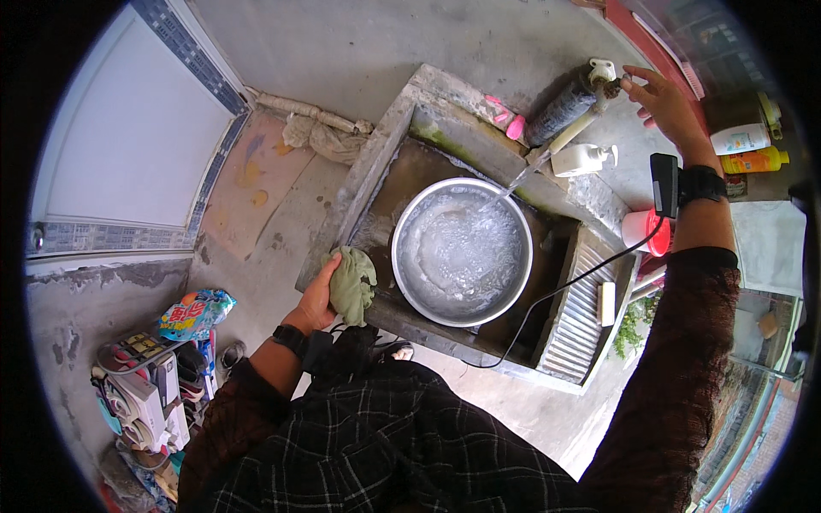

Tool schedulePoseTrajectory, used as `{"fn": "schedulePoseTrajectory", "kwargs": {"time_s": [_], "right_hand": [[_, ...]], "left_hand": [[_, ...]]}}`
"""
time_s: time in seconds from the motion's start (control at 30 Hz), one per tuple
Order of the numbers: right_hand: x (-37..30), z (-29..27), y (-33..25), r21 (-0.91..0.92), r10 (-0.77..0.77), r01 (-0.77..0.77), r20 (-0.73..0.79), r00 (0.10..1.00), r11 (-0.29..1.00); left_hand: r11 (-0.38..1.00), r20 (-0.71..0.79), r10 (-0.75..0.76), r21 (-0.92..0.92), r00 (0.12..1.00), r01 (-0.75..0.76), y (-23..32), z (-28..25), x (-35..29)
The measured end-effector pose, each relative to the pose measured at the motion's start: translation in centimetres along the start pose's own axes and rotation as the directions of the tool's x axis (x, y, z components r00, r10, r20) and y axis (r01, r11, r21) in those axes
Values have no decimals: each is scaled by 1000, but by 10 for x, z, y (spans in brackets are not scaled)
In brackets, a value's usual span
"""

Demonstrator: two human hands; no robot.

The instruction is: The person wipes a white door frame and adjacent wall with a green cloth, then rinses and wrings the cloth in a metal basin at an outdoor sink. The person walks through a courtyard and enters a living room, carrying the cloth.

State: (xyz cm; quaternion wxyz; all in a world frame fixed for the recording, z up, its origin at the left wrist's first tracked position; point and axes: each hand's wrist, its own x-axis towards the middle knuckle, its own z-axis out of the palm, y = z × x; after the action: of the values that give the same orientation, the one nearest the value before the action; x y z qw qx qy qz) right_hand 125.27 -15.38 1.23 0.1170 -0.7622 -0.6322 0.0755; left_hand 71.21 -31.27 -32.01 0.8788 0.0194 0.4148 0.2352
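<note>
My left hand (319, 295) grips a crumpled olive-green cloth (352, 289) at the near left edge of the concrete sink (410, 329). Up at the wall, the thumb and fingers of my right hand (660, 101) close on the tap's handle (612, 87); its exact shape is partly hidden. From the hose-like spout (571, 131) a stream of water (516, 178) runs into a round metal basin (399, 248). The basin stands in the sink, and the water in it (462, 248) is churned and bubbly.
A ribbed washboard slab (575, 316) with a pale soap bar (606, 303) flanks the sink. On the ledge are a white pump bottle (581, 160) and a pink item (515, 127). A red-and-white bucket (643, 232) stands right. A cluttered rack (154, 385) is at left. A black cable (569, 289) crosses the washboard.
</note>
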Motion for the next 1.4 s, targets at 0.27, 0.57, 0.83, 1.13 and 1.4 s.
{"fn": "schedulePoseTrajectory", "kwargs": {"time_s": [0.27,0.57,0.83,1.13,1.4], "right_hand": [[35,3,7,-511,-120,34,-136,983,859],[64,10,22,127,421,-422,38,906,898],[38,30,9,144,487,-467,-180,855,873],[-159,86,30,474,504,-420,-59,862,774],[-455,141,39,552,761,-652,47,647,520]], "left_hand": [[1000,-17,24,5,1000,-24,-1,5,-1],[999,-25,30,23,999,-29,-2,1,4],[999,-19,27,25,999,-27,2,11,-1],[998,90,-18,58,996,13,1,35,-5],[989,59,-115,101,992,109,-7,70,24]]}}
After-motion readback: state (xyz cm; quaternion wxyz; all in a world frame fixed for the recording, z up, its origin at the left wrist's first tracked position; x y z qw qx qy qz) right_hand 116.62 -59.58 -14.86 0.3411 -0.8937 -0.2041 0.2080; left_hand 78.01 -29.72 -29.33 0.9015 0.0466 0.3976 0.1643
